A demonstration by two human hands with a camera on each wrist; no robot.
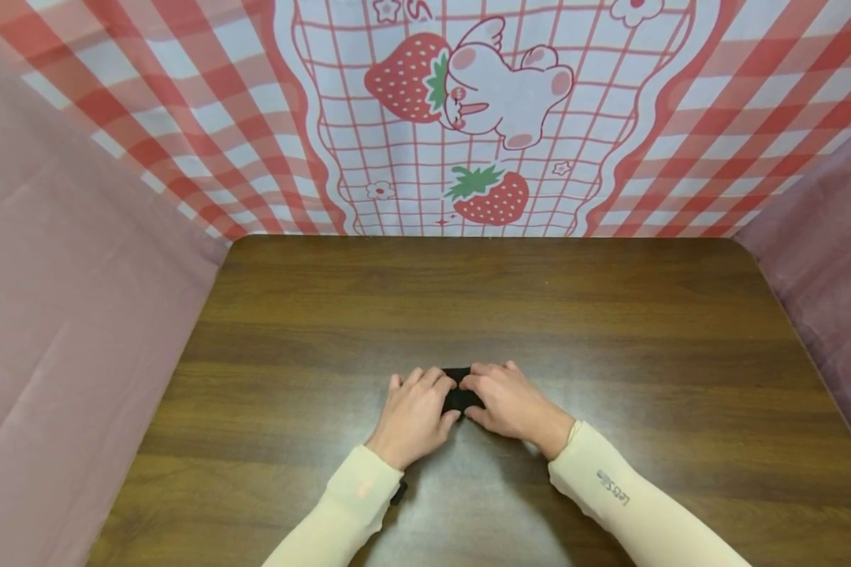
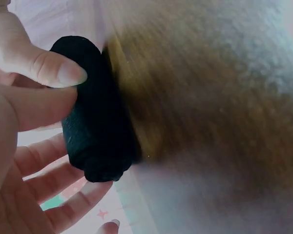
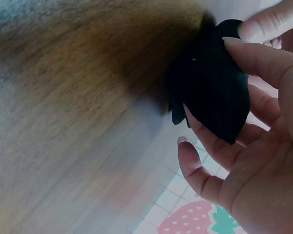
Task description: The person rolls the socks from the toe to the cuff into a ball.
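Both hands are on a bundle of black cloth (image 1: 461, 402), near the middle of the table. From the left side my left hand (image 1: 414, 413) holds it, thumb on the near side and fingers over the far side. On the opposite end my right hand (image 1: 514, 405) grips it the same way, the two thumbs close together. In the left wrist view the cloth (image 2: 95, 112) looks like a tight roll with a bunched end. A loose pointed flap of the cloth (image 3: 215, 87) shows in the right wrist view, lying against the right fingers.
A brown wood-grain table (image 1: 468, 307) lies under the hands. Behind its far edge hangs a red-and-white checked curtain (image 1: 241, 102) with strawberry prints. Plain pink cloth (image 1: 78, 299) hangs on the left and right sides.
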